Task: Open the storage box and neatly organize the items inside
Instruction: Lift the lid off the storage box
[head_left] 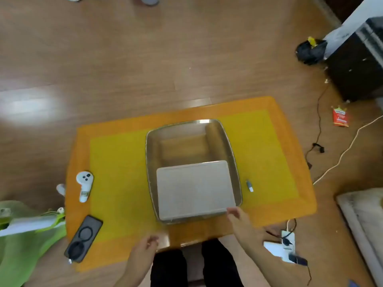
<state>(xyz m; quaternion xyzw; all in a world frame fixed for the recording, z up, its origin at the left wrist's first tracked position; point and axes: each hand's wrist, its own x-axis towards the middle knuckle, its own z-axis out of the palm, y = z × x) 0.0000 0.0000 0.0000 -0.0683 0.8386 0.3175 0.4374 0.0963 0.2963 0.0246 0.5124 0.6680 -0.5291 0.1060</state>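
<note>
while the right grip (235,213) pinches its corner, a pale grey box (194,189) sits in a shiny tray (150,162).

Wooden floor (145,59) under orange-yellow mat (116,162) with steel tray (149,162).

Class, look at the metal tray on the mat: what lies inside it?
Inside the tray lies a flat grey box, lid shut, filling the near half. The far half shows bare metal. The box's contents and the tray floor beneath it are hidden.
</note>
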